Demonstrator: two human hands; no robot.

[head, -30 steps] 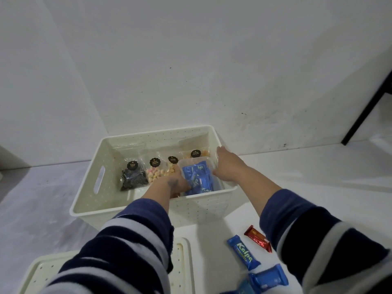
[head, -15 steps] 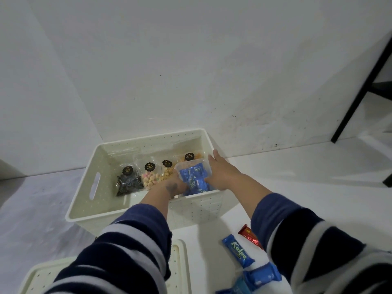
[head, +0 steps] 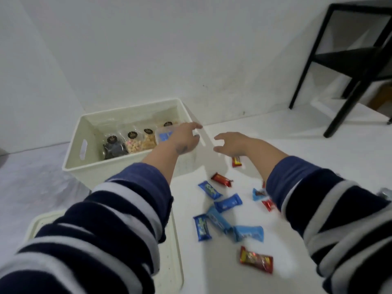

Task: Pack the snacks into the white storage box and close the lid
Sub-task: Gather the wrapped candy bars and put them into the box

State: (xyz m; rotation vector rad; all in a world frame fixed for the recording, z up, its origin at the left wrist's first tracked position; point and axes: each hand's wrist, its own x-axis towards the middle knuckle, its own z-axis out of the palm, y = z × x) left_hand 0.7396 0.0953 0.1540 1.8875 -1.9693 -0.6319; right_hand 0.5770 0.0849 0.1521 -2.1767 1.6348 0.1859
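I see my left hand (head: 184,138) over the right end of the white storage box (head: 89,126), fingers loosely spread, holding nothing. My right hand (head: 230,143) hovers just beside the box, fingers apart and empty. Loose snacks (head: 224,205) lie on the tabletop (head: 318,132) below it; the lid (head: 171,251) lies near the front edge.

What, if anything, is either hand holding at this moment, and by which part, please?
Nothing is held. The left hand hovers open above the white storage box, and the right hand hangs open beside it.
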